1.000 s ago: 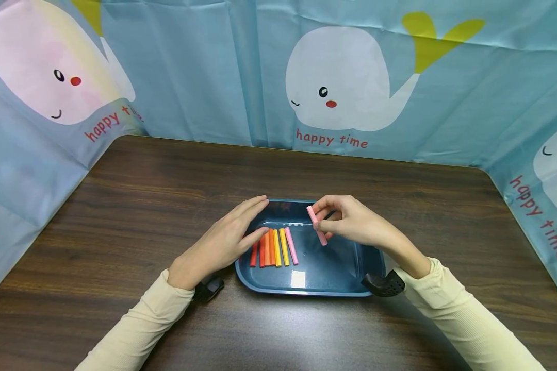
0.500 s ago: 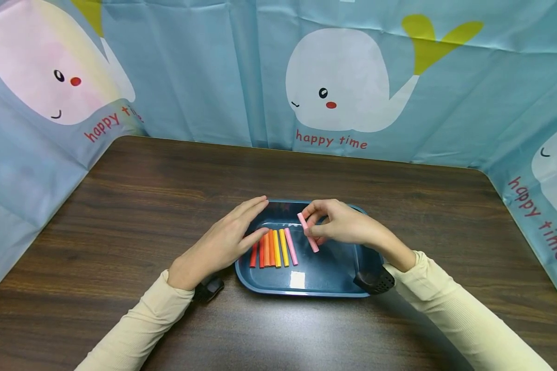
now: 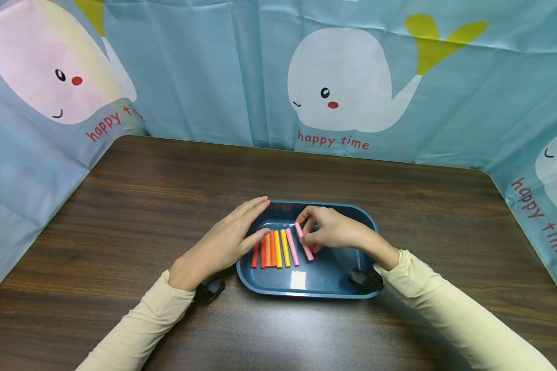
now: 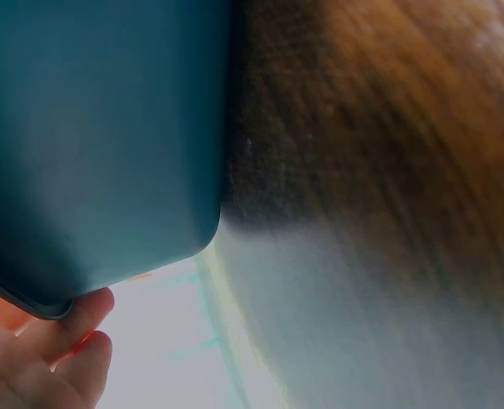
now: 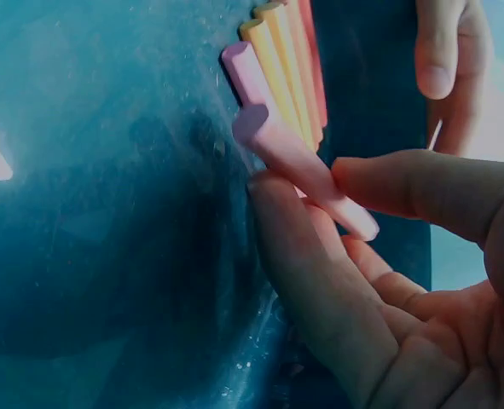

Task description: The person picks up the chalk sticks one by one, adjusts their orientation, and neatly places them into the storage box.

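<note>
A dark blue tray (image 3: 278, 294) holds a row of chalk sticks: red (image 3: 262, 256), orange (image 3: 270, 247), yellow (image 3: 285, 248) and pink (image 3: 292, 247). Just right of that row, my right hand (image 3: 335, 229) pinches another pink chalk stick (image 5: 290, 153) between thumb and fingers. It slants low over the tray floor; whether it touches the floor I cannot tell. My left hand (image 3: 225, 239) rests at the tray's left rim, fingers nearly straight and thumb reaching inward, partly covering the red sticks' upper ends. In the left wrist view, its fingertips (image 4: 89, 311) meet the tray's rim.
Under the tray is a dark wood-grain table (image 3: 176, 175). A pale blue curtain (image 3: 190, 77) with printed whales surrounds its back and sides. Dark wrist cameras sit on the left wrist (image 3: 210, 288) and the right wrist (image 3: 365, 280).
My right hand has moved left and toward the near side with the pink chalk stick, bringing it close to the row's pink end. The left hand has stayed in place.
</note>
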`<act>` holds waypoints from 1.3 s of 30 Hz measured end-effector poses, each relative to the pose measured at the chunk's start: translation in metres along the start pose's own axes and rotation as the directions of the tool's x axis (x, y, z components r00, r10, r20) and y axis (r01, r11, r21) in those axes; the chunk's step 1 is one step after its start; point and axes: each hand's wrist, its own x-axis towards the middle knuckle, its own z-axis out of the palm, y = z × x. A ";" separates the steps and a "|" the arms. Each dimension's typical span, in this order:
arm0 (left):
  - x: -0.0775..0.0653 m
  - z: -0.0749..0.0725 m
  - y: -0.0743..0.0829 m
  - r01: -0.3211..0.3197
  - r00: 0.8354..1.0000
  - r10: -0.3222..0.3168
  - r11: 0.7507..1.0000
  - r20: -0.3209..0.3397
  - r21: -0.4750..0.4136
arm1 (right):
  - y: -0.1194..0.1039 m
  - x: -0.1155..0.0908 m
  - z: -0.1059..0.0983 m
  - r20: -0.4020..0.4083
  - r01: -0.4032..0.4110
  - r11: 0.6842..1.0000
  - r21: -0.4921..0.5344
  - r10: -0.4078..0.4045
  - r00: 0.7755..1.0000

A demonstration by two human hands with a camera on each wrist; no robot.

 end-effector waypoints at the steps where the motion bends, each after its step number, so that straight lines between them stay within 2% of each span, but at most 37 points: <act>1: 0.000 0.000 0.000 0.000 1.000 0.000 1.000 0.001 0.000 | 0.000 0.000 0.001 0.006 -0.007 1.000 0.009 0.006 1.000; 22: 0.004 0.000 0.003 0.010 1.000 -0.010 1.000 0.011 -0.007 | 0.001 0.001 0.009 0.027 -0.041 0.996 0.084 0.039 0.999; 32: 0.002 0.001 0.002 0.022 1.000 -0.022 1.000 0.018 -0.005 | 0.000 -0.014 -0.004 0.001 0.053 0.996 0.074 -0.053 0.999; 39: 0.001 0.000 0.001 0.030 0.999 -0.030 1.000 0.020 -0.002 | -0.003 -0.024 -0.010 -0.021 0.083 0.993 0.080 -0.081 0.996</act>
